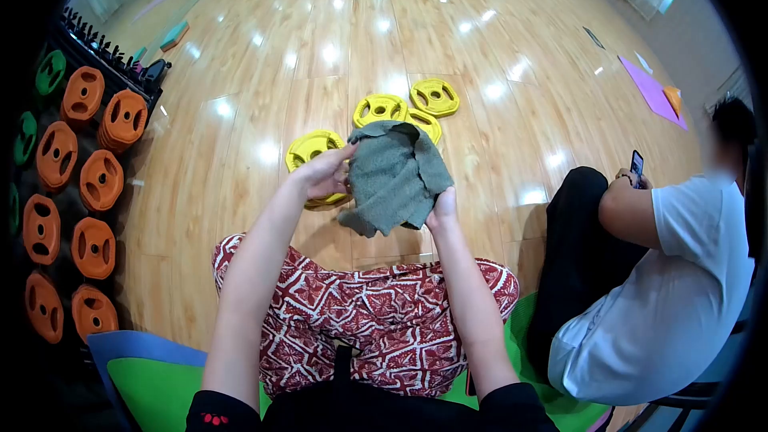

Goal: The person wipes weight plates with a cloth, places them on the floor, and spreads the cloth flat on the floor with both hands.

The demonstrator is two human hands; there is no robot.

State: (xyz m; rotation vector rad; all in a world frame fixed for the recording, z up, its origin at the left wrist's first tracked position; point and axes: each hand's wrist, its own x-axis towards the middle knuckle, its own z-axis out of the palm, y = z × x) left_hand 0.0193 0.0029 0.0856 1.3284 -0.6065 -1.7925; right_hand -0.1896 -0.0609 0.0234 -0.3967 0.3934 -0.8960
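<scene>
A crumpled grey-green cloth (394, 180) is held up in front of me between both hands. My left hand (326, 174) grips its left edge, thumb toward the top. On the lower right side, my right hand (442, 206) is closed on the cloth, its fingers mostly hidden behind it. Beyond the cloth, yellow weight plates lie on the wooden floor: one at the left (310, 146) close to my left hand, one behind the cloth (379, 109), one partly covered, and one farther right (434, 97).
A black rack (68, 220) with orange and green plates stands at the left. To the right sits a person (664, 272) holding a phone (637, 164). Green mat (152, 384) lies under me. A purple mat (652, 92) is at the far right.
</scene>
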